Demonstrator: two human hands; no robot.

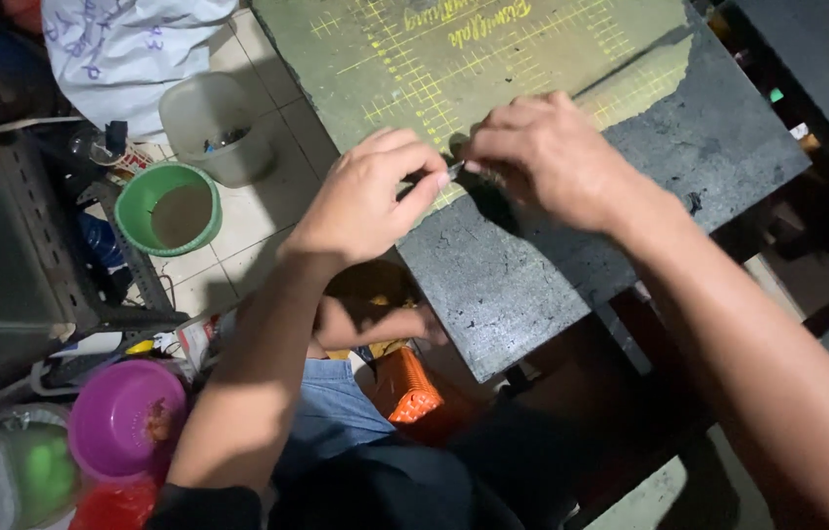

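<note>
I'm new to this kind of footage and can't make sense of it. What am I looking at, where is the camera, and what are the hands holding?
There is no machine here: a person works with two bare hands. The single camera sits on their head and looks down, so the arms reach in from the bottom. The left hand and right hand meet over a dark table covered partly by a green cutting mat with a yellow grid. Between the fingertips they pinch a small thin object, too small to identify. On the tiled floor at left stand a green bowl, a pale bucket and a purple bowl.

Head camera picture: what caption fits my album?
Two bare hands, left hand and right hand, pinch a small thin object over a green cutting mat.
</note>
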